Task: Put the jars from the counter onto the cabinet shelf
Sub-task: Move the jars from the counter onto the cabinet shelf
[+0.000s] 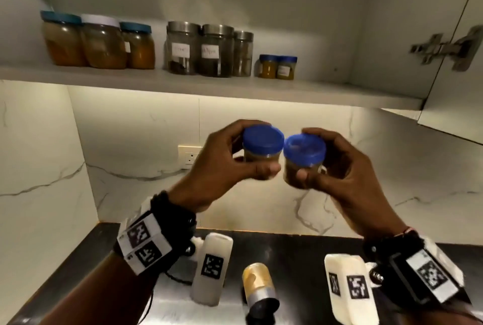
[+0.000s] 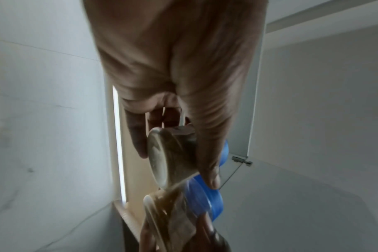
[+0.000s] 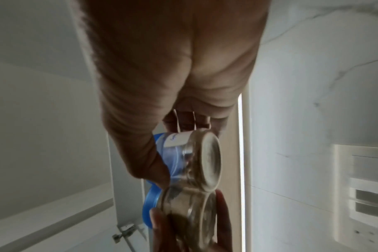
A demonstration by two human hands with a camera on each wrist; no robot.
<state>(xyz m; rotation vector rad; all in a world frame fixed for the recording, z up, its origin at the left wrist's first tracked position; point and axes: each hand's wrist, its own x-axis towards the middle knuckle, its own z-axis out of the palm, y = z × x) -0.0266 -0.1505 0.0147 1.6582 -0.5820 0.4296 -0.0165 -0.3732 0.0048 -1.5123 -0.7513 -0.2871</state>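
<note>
- On the dark table (image 1: 295, 254), towards its near edge, a gold and grey cylinder (image 1: 258, 285) is seen lying on its side; nothing else of the task's kind can be made out there.
- Above the table, the left jar (image 1: 262, 147) is clamped in the left hand (image 1: 222, 165), thumb curled across the glass and fingers wrapped behind; the blue lid is left uncovered.
- The right jar (image 1: 303, 160) is gripped likewise by the right hand (image 1: 337, 168); it is tilted a little towards the left jar, and the two lids are just beside each other, perhaps touching.
- Both jars are held in the air, below the front edge of the cabinet shelf (image 1: 261, 88).
- The step in hand is judged to be the lift to the shelf; the jars should be levelled, separated slightly so that they do not knock, and raised clear of the front edge before being pushed in.
- On the shelf, two small blue-lidded jars (image 1: 278, 66) are stood right of centre; the bare stretch towards the right end is judged the natural landing place, bases set flat before the grips are loosened.
- Further left, steel-lidded canisters (image 1: 209, 49) and large amber jars (image 1: 98, 41) are ranged along the back.
</note>
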